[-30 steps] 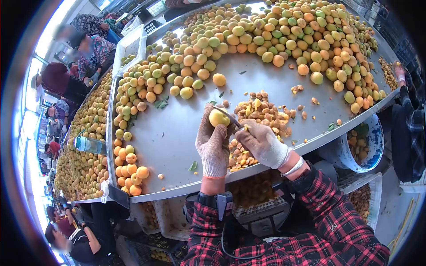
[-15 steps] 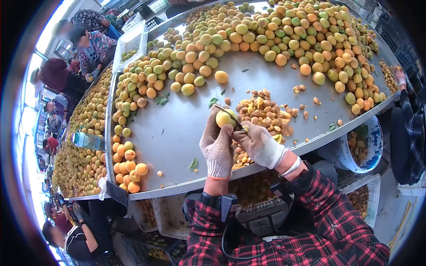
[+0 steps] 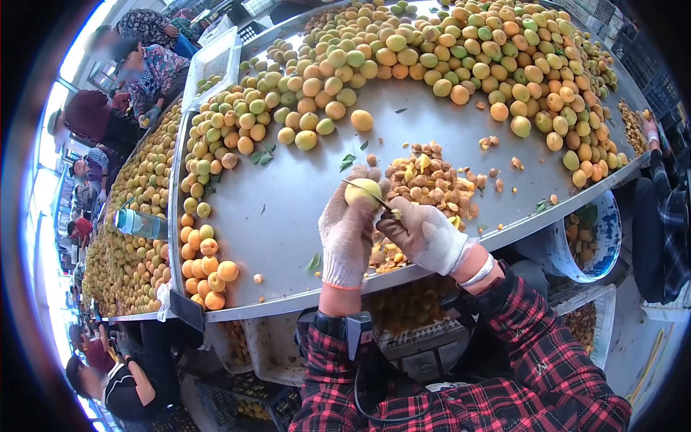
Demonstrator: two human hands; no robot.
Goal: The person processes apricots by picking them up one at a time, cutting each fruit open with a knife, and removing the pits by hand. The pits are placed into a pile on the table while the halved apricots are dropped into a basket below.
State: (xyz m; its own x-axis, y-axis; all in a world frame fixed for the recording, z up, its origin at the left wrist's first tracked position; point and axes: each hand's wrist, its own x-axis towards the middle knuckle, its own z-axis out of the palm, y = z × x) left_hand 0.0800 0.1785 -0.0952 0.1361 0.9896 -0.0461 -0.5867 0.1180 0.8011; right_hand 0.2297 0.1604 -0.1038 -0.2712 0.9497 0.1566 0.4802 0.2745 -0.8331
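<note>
I see only the top of the apricot point(image 3: 365, 191); the gloved fingers of the left hand point(image 3: 347, 234) cover the rest. The knife point(image 3: 373, 198) handle is hidden inside the right hand point(image 3: 426, 236), and blade depth in the fruit is too small to tell. The table point(image 3: 273, 216) edge hides part of the blue bucket point(image 3: 612, 216)

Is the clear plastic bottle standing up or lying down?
Lying down: the clear plastic bottle rests on its side beside heaped round yellow fruit.
</note>
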